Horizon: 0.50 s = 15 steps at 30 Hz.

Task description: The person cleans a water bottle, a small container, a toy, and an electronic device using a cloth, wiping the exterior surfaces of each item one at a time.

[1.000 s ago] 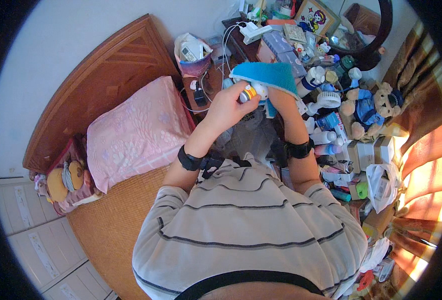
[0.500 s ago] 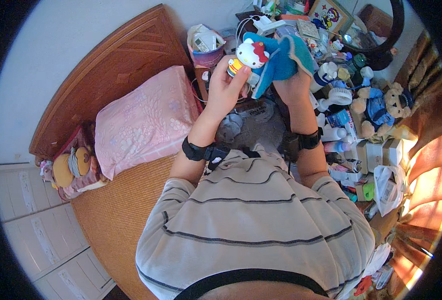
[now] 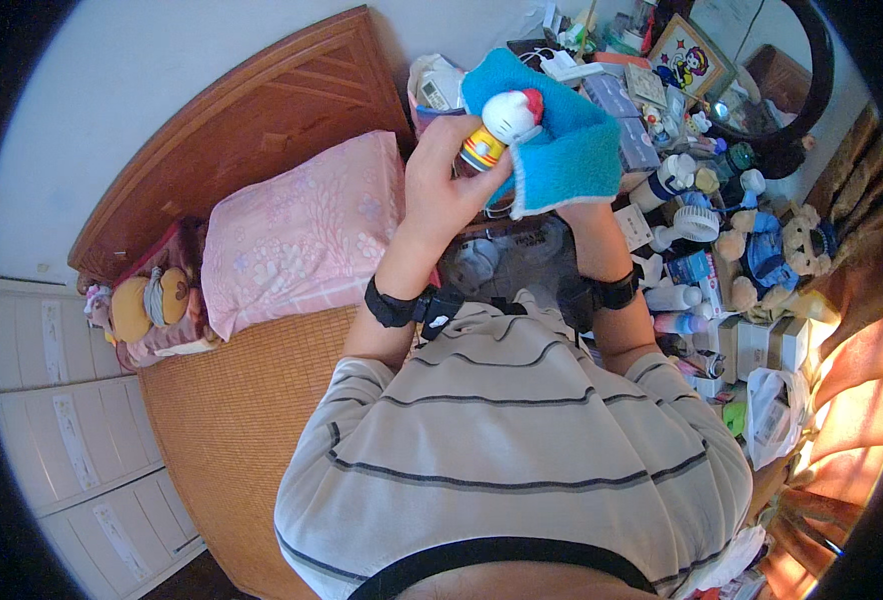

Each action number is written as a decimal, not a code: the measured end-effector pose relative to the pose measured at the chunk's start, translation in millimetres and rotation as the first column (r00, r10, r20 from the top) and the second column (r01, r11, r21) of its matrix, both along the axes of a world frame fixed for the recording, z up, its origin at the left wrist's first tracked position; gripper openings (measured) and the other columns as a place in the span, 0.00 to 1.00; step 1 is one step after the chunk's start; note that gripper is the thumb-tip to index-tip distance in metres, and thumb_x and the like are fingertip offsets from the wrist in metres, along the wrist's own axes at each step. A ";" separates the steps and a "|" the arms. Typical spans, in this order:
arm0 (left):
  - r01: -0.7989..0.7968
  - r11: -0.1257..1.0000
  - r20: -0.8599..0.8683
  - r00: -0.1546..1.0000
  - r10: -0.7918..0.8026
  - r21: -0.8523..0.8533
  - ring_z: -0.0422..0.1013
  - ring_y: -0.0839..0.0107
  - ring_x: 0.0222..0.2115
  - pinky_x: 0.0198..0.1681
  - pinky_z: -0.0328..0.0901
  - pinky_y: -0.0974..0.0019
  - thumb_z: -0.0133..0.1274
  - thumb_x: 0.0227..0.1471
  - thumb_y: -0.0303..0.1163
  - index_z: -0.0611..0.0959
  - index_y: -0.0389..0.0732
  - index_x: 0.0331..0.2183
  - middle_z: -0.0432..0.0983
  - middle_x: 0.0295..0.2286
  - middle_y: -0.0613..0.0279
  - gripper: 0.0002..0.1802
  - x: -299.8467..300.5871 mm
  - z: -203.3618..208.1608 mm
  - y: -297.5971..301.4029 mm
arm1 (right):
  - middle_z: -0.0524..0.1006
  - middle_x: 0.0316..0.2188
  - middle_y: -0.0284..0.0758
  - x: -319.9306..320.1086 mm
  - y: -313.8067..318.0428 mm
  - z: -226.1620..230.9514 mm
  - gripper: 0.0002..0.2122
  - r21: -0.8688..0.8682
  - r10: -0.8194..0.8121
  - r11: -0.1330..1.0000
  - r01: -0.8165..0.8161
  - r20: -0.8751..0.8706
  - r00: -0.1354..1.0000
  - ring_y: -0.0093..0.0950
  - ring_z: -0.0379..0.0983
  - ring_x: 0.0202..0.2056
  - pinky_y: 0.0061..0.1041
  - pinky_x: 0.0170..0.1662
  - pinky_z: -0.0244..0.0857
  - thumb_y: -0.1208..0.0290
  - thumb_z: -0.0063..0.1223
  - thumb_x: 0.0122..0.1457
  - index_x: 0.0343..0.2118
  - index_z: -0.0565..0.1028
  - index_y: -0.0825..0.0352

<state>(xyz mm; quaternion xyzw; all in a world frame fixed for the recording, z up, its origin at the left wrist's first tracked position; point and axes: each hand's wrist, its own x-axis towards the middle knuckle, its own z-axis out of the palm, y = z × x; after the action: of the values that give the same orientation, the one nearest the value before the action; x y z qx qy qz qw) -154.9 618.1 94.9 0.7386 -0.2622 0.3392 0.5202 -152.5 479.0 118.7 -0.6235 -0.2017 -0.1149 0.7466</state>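
Note:
A small cat figurine [image 3: 509, 118] with a white head, a red bow and a striped yellow body is gripped by my left hand [image 3: 434, 182], thumb and fingers closed round its body. The figurine is turned aside and its head lies against a blue towel cloth [image 3: 574, 170]. That cloth is spread out behind and to the right of the figurine. From beneath, my right hand [image 3: 587, 213] supports the cloth; most of its fingers are hidden under the fabric.
Left of me is a bed with a woven mat [image 3: 252, 400], a pink pillow [image 3: 307, 230] and a wooden headboard [image 3: 252, 150]. A crowded table on the right carries a white fan [image 3: 697, 223], bottles, a teddy bear [image 3: 767, 255] and a round mirror [image 3: 820, 80].
The figurine has turned from facing me to facing aside, toward the cloth. The cloth has opened out and now reaches behind the figurine's head. The view has shifted slightly.

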 end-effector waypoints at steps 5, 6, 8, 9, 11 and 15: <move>-0.171 0.965 0.299 0.948 0.106 0.200 0.66 0.63 0.25 0.28 0.62 0.67 0.54 0.26 0.25 0.75 0.37 0.31 0.67 0.25 0.57 0.20 -3.0 9.2 8.9 | 0.72 0.28 0.31 -15.1 10.4 20.1 0.19 0.047 -0.006 0.999 -0.003 0.181 0.984 0.18 0.66 0.30 0.18 0.35 0.62 0.72 0.58 0.38 0.36 0.70 0.69; -0.171 0.964 0.300 0.948 0.106 0.201 0.66 0.63 0.25 0.28 0.62 0.67 0.54 0.26 0.25 0.75 0.37 0.31 0.67 0.25 0.57 0.20 -3.4 10.4 9.0 | 0.72 0.28 0.31 -16.4 9.9 22.0 0.19 0.048 -0.006 0.999 -0.003 0.182 0.983 0.18 0.66 0.30 0.18 0.35 0.62 0.72 0.58 0.38 0.36 0.70 0.69; -0.231 0.951 0.422 0.898 0.126 0.207 0.65 0.64 0.24 0.26 0.61 0.68 0.53 0.26 0.25 0.76 0.38 0.33 0.67 0.26 0.59 0.21 -4.8 12.6 9.3 | 0.72 0.29 0.32 -18.1 9.1 24.5 0.18 0.032 0.017 0.999 -0.027 0.264 0.964 0.19 0.66 0.31 0.19 0.35 0.62 0.73 0.58 0.39 0.36 0.70 0.69; -0.231 0.950 0.425 0.897 0.125 0.209 0.65 0.64 0.24 0.26 0.61 0.68 0.53 0.26 0.25 0.76 0.38 0.33 0.67 0.26 0.59 0.21 -5.5 14.4 10.9 | 0.72 0.30 0.32 -18.7 9.0 25.7 0.18 0.025 0.028 0.999 -0.038 0.305 0.952 0.19 0.66 0.31 0.19 0.35 0.62 0.73 0.57 0.39 0.36 0.70 0.69; -0.278 0.928 0.519 0.847 0.115 0.247 0.65 0.65 0.24 0.24 0.60 0.69 0.53 0.26 0.27 0.77 0.38 0.33 0.67 0.26 0.59 0.22 -6.7 17.3 14.5 | 0.72 0.30 0.32 -18.4 8.6 25.0 0.18 0.017 0.022 0.999 -0.029 0.322 0.946 0.19 0.66 0.32 0.19 0.35 0.62 0.73 0.57 0.39 0.36 0.70 0.69; -0.309 0.922 0.565 0.815 0.129 0.234 0.65 0.66 0.23 0.23 0.60 0.69 0.53 0.27 0.27 0.77 0.39 0.33 0.67 0.27 0.58 0.21 -6.0 17.0 15.9 | 0.72 0.30 0.32 -15.8 10.3 22.3 0.17 0.005 0.003 1.000 -0.005 0.326 0.945 0.20 0.66 0.32 0.19 0.35 0.62 0.74 0.56 0.40 0.37 0.70 0.69</move>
<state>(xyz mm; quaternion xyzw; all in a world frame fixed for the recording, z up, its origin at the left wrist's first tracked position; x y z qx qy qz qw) -160.9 633.9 111.9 0.7119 -0.3604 0.5450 0.2575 -168.3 489.3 141.0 -0.5933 -0.3234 -0.2152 0.7050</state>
